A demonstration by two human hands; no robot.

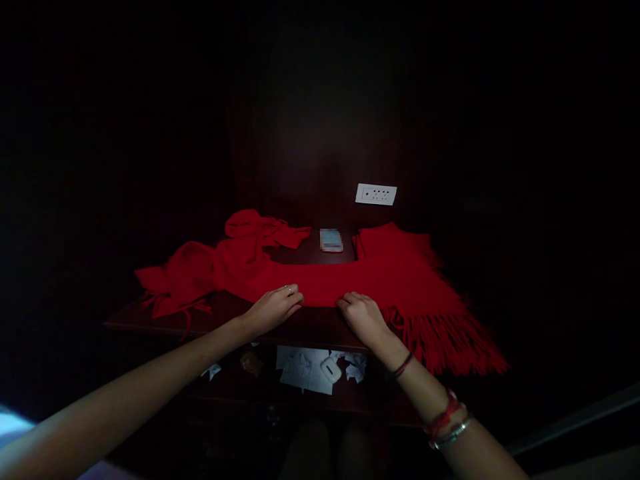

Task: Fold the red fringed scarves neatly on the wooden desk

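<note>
A long red scarf point(325, 283) lies across the dark table, its fringe fanned out over the front edge at the right. Its left part is bunched up in loose folds. My left hand point(280, 307) is closed at the near edge of the scarf, with a ring on one finger; the fingers appear to pinch the cloth. A short way to the right, my right hand point(361, 313) has its fingers curled on the same edge. Both hands grip the scarf along its front border, with a flat stretch of red cloth between them.
Behind the scarf lies a phone point(331, 240) with its screen lit. More red cloth point(393, 241) lies folded at the back right. A white socket plate point(376, 194) is on the wall. Below the tabletop, an open shelf holds papers point(303, 367) and a small white case point(331, 369).
</note>
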